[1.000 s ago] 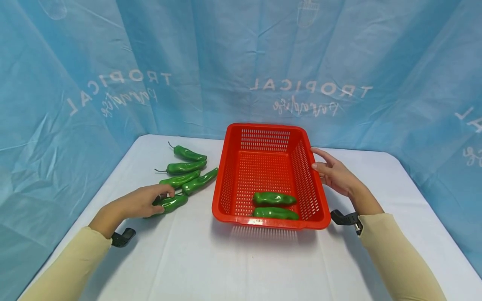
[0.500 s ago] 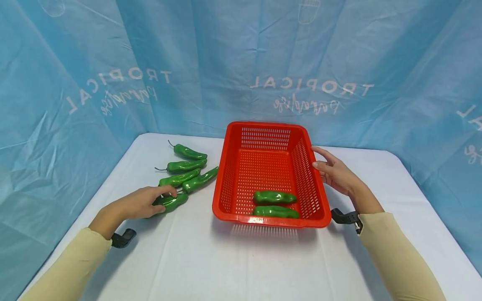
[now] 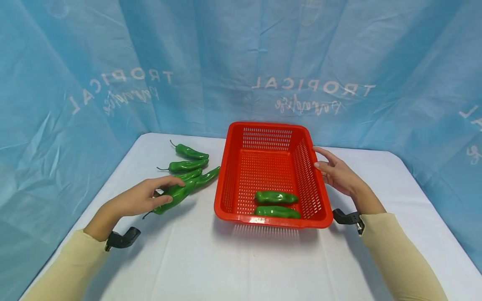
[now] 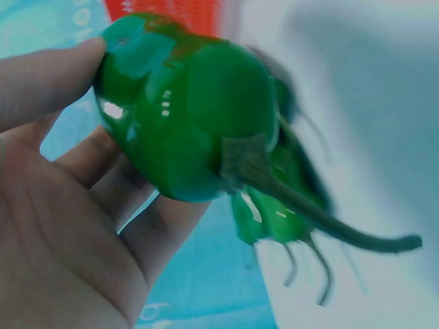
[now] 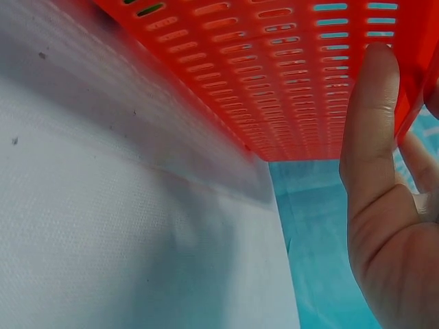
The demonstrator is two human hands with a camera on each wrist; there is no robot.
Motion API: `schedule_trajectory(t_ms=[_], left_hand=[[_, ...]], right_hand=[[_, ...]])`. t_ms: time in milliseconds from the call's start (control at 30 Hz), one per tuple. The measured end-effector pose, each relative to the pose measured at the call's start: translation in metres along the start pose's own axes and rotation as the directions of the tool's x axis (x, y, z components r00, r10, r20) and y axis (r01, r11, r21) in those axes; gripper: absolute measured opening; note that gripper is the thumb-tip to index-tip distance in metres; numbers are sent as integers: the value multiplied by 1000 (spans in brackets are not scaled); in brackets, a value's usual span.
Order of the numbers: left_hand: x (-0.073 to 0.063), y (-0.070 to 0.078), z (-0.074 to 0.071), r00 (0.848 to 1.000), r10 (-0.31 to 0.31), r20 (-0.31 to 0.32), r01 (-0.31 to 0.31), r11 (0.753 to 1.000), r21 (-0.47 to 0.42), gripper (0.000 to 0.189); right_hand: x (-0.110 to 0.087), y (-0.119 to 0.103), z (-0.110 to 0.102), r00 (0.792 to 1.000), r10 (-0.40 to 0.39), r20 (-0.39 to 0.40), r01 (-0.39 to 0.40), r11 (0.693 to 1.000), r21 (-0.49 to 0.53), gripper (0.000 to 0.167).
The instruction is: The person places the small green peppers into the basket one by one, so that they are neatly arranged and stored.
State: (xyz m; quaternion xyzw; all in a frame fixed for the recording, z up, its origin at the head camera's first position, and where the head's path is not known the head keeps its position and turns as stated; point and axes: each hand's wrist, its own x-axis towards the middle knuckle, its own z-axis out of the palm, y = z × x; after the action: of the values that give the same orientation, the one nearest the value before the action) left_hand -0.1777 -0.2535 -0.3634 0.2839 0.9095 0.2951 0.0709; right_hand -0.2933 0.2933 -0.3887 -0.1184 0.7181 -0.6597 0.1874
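Note:
My left hand [image 3: 141,196] pinches a glossy green chili pepper [image 3: 177,194] between thumb and fingers, tilted over the other peppers on the left of the table. In the left wrist view the pepper's stem end [image 4: 199,123] faces the camera, its curved stem pointing right. My right hand [image 3: 337,173] rests at the right side of a red plastic basket [image 3: 272,223], with thumb and index finger extended to its rim. One digit [image 5: 374,110] lies along the slotted outer wall in the right wrist view. Two green peppers [image 3: 276,197] lie inside the basket at its near end.
Several green peppers [image 3: 188,165] lie on the white-covered table [image 3: 241,267] left of the basket. A blue printed curtain [image 3: 233,62] hangs behind the table and along both sides. Each wrist wears a black strap [image 3: 122,238].
My left hand has raised its pepper from among the others and shifted it slightly up and right. The right hand and the basket keep their places.

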Motion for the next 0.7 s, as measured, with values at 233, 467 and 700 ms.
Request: schedule_trajectory(t_ms=[233,467,700], left_hand=[[1,13,-4,998,-16,-54,15,1000,-17,44],[1,10,-4,998,-28,-59,28,1000,-1,45],[13,7,-10,997,-52,-56,54,998,40,46]], right_hand=[[1,0,1,1000,1,7,-1,1000,16,68],[2,1,1,1000,-5,8,5,1000,8,68],[1,-1,0,999,-27,27,26,999,40,68]])
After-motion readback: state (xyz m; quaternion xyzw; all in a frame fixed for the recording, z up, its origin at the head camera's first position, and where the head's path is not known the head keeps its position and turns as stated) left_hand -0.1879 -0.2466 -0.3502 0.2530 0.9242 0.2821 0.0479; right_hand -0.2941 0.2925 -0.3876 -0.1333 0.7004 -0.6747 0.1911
